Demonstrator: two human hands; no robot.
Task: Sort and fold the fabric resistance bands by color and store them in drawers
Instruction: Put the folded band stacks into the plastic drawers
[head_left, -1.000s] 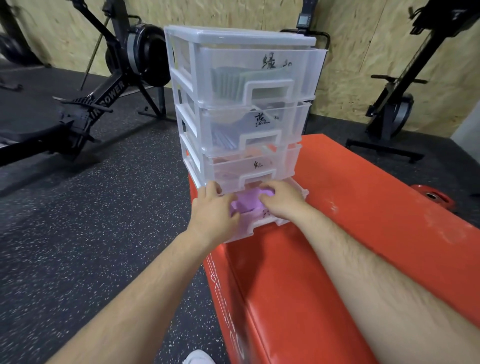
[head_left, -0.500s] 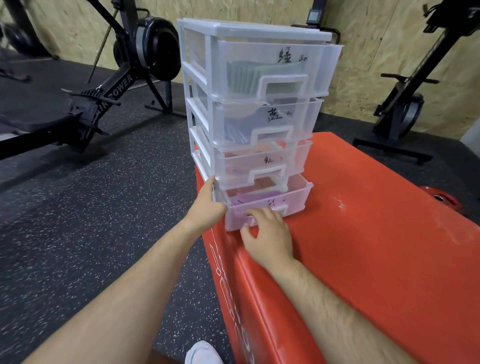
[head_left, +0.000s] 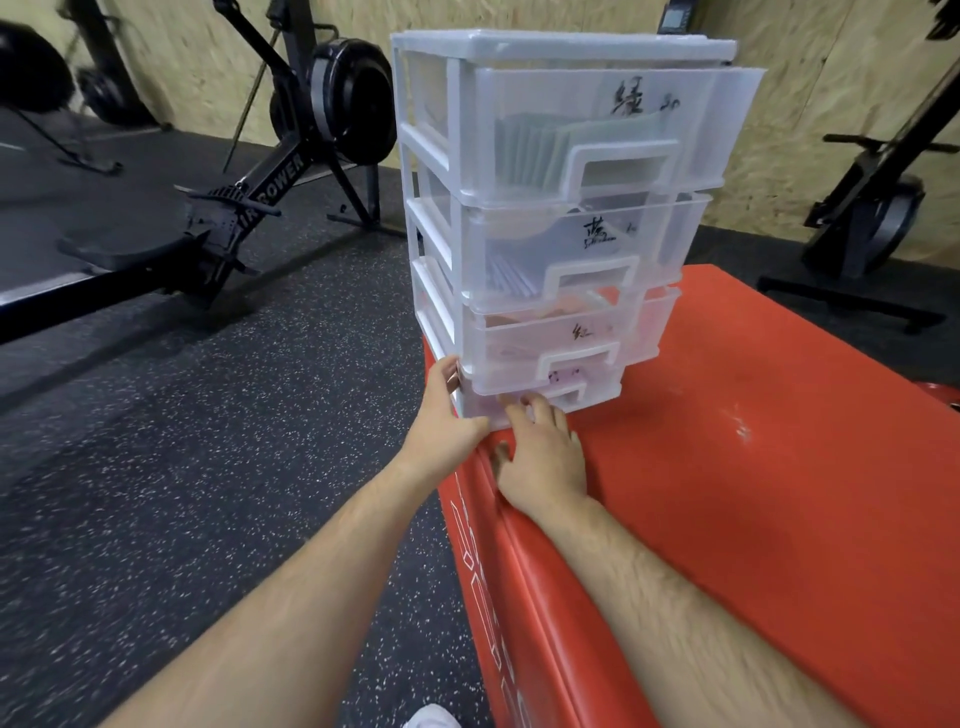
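A clear plastic drawer unit (head_left: 431, 208) with several drawers stands on the corner of a red padded box (head_left: 753, 493). Green bands (head_left: 530, 150) fill the top drawer, pale blue ones (head_left: 511, 275) the second, reddish ones (head_left: 519, 319) the third. The bottom drawer (head_left: 597, 395) is pushed in, with purple bands faintly visible inside. My left hand (head_left: 441, 415) rests against the unit's lower left corner post. My right hand (head_left: 540, 447) touches the bottom drawer's front with straight fingers.
A black rowing machine (head_left: 249, 208) lies on the speckled rubber floor (head_left: 182, 467) at the left. Another black machine (head_left: 872, 208) stands at the back right by the wooden wall. My white shoe (head_left: 431, 717) shows at the bottom edge.
The purple bands went into the bottom drawer and both hands left them. My right hand pushed the drawer in until it sat flush; my left hand stayed on the unit's corner.
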